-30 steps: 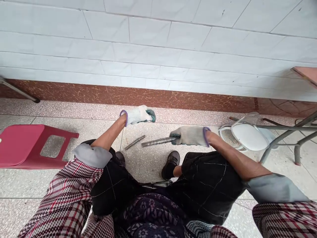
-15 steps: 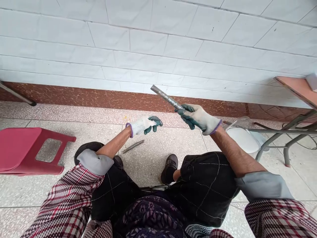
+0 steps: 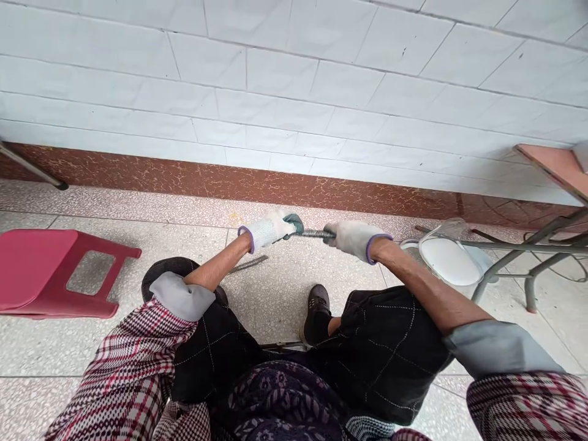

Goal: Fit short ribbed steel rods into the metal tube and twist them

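Both my gloved hands hold a ribbed metal rod (image 3: 316,233), which lies about level in front of me above the floor. My left hand (image 3: 274,228), in a white and green work glove, is closed round its left end. Round the right end my right hand (image 3: 353,237) is closed in a matching glove. Only the rod's middle stretch shows between them; its ends are hidden in the gloves. A second ribbed metal rod (image 3: 250,264) rests on the speckled floor below my left wrist, partly covered by my forearm.
A red plastic stool (image 3: 39,263) stands at left. To the right are a table with metal legs (image 3: 528,257) and a round white seat or lid (image 3: 452,260). The tiled wall (image 3: 275,73) rises ahead. My shoes and knees frame the floor near me.
The rod, tilted up in my right hand before, has come down to about level. My left hand, holding nothing earlier, has closed on its other end.
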Tool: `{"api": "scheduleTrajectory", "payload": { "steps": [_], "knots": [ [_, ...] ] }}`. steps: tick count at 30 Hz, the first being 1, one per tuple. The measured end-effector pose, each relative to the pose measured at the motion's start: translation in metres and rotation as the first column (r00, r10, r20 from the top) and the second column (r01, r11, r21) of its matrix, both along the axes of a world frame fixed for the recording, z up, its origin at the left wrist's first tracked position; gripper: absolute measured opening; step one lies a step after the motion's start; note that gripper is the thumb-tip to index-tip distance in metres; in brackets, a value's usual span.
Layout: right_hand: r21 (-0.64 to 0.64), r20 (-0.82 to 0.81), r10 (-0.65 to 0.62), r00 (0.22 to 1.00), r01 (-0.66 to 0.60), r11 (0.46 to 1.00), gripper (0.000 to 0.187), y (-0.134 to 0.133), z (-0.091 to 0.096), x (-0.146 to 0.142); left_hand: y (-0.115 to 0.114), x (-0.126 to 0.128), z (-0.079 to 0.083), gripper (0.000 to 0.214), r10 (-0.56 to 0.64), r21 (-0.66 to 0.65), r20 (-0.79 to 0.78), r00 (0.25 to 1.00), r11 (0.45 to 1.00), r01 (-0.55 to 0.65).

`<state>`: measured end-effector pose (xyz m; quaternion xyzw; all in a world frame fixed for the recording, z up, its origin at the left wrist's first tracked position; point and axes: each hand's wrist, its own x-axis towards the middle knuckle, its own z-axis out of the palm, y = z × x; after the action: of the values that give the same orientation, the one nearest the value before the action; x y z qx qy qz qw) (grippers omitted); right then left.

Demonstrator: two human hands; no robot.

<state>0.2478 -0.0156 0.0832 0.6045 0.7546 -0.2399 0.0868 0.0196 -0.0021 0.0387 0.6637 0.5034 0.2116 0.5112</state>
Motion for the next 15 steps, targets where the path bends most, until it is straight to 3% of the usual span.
{"api": "scheduleTrajectory", "payload": {
  "steps": [5, 7, 9, 11, 13, 15],
  "knots": [
    [0.241, 0.190, -0.088, 0.978, 0.041, 0.970, 0.028, 0.026, 0.007, 0.006, -0.005, 0.003, -0.004, 0.024, -0.040, -0.037, 0.148, 0.988, 0.998, 0.046],
    [0.303, 0.086, -0.095, 0.992, 0.065, 0.951, 0.025, 0.026, 0.010, 0.006, -0.004, 0.001, -0.005, 0.025, -0.037, -0.049, 0.183, 0.982, 0.998, 0.046],
    [0.235, -0.205, -0.125, 0.971, 0.173, 0.956, 0.023, 0.020, 0.014, 0.006, -0.001, 0.000, -0.006, 0.023, -0.015, -0.057, 0.185, 0.983, 0.998, 0.026],
    [0.048, -0.518, -0.193, 0.834, 0.253, 0.966, 0.026, 0.011, 0.021, 0.005, 0.004, -0.002, -0.006, 0.018, 0.009, -0.059, 0.176, 0.984, 0.998, 0.001],
    [-0.117, -0.694, -0.240, 0.679, 0.223, 0.968, 0.035, -0.001, 0.028, 0.005, 0.009, -0.005, -0.004, 0.016, 0.018, -0.052, 0.168, 0.986, 0.999, -0.009],
    [-0.208, -0.726, -0.216, 0.653, 0.090, 0.974, 0.042, -0.011, 0.034, 0.005, 0.014, -0.009, -0.001, 0.015, 0.023, -0.048, 0.162, 0.987, 0.999, -0.015]
  ]
}}
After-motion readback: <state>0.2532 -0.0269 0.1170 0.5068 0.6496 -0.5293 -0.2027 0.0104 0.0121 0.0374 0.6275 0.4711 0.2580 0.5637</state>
